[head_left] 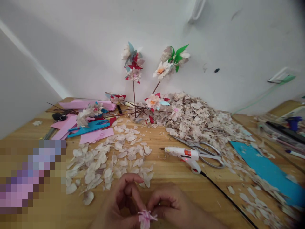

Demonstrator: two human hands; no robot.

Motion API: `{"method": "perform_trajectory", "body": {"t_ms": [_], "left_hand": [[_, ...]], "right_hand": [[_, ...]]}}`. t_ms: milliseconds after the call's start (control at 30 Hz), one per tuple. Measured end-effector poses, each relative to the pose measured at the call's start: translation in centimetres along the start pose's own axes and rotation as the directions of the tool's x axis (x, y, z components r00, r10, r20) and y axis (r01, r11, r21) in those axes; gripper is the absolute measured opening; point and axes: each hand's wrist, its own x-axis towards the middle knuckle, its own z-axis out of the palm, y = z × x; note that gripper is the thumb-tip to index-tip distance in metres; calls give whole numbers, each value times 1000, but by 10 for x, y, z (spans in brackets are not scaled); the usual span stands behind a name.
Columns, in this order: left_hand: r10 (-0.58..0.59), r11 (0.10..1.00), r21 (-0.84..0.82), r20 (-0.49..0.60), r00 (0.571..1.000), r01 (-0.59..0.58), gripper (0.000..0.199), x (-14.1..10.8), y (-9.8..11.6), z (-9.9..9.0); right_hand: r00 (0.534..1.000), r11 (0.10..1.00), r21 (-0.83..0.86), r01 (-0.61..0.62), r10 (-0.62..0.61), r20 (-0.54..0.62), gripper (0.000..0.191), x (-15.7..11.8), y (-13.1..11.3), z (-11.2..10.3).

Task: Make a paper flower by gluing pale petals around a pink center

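At the bottom edge, a small pink fringed paper flower center (145,218) sits between my two hands. My left hand (122,202) pinches it, with the index finger arched above. Close against it, the curled fingers of my right hand (170,203) are pressed together at the flower center's other side; their tips are partly hidden. Pale dried petals (100,163) lie scattered just beyond my left hand. A white glue gun (184,153) rests on its side past my right hand, in front of the metal scissors (205,152).
A large heap of pale petals (200,117) is piled against the wall. Finished flowers on twigs (135,74) lean there. Pink paper (96,136) and blue strips (88,127) lie left; a blue sheet (267,168) lies right. The black cord (226,189) runs toward the front.
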Motion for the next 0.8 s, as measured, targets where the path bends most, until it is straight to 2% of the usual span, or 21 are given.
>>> {"method": "perform_trajectory", "body": {"t_ms": [133,233,333,467,533,633,800], "left_hand": [[-33,999,-33,13,999,33,58,-1,-2,2],[-27,997,-77,21,999,29,58,2,0,4],[-29,991,-126,48,998,35,58,5,0,3],[25,980,-197,86,996,-8,59,11,-8,-2],[35,978,-205,0,999,-34,53,14,-12,-4],[-24,985,-171,-172,985,-5,40,16,-15,-4],[-79,990,-136,-291,953,41,25,14,-13,4]], "right_hand": [[999,1000,21,-14,13,32,22,0,-3,1],[999,997,73,-40,39,17,15,0,0,2],[997,989,138,-60,66,-38,5,1,5,3],[981,982,185,-44,77,-178,16,3,14,6],[962,992,123,23,12,-273,17,5,20,10],[922,994,5,109,-99,-375,18,8,28,16],[901,995,-44,92,-102,-423,17,13,31,22]]}}
